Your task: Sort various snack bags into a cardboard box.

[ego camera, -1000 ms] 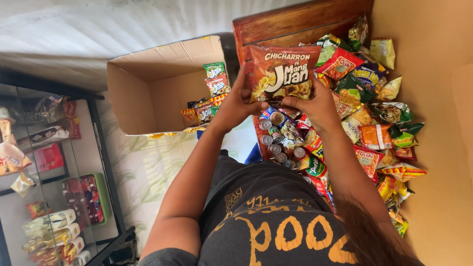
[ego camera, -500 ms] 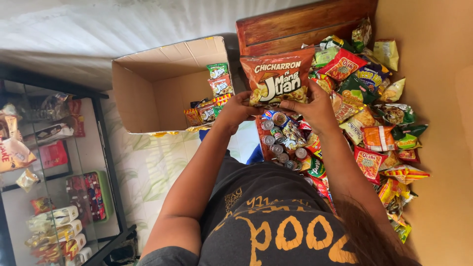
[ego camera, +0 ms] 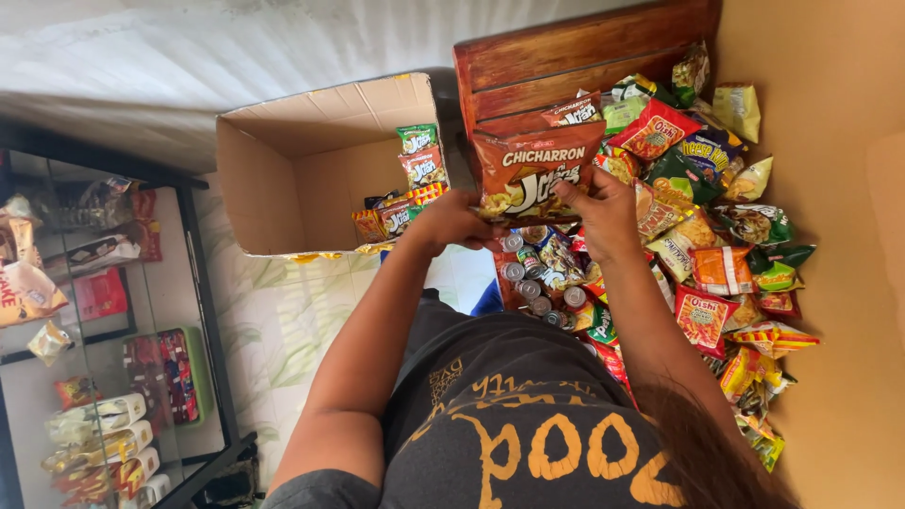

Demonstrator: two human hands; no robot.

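So both hands clench the brown snack bag [ego camera: 533,174] at centre frame, left hand [ego camera: 452,221] nearer the open cardboard box [ego camera: 283,170], right hand [ego camera: 603,212] opposite.

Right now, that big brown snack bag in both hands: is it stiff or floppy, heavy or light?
The brown snack bag looks puffed and fairly flat-faced, so probably air-filled and light for its size. Left hand and right hand pinch only its lower edge, yet it stands up, suggesting some stiffness. Its glossy film may be slippery, its contents likely crushable.
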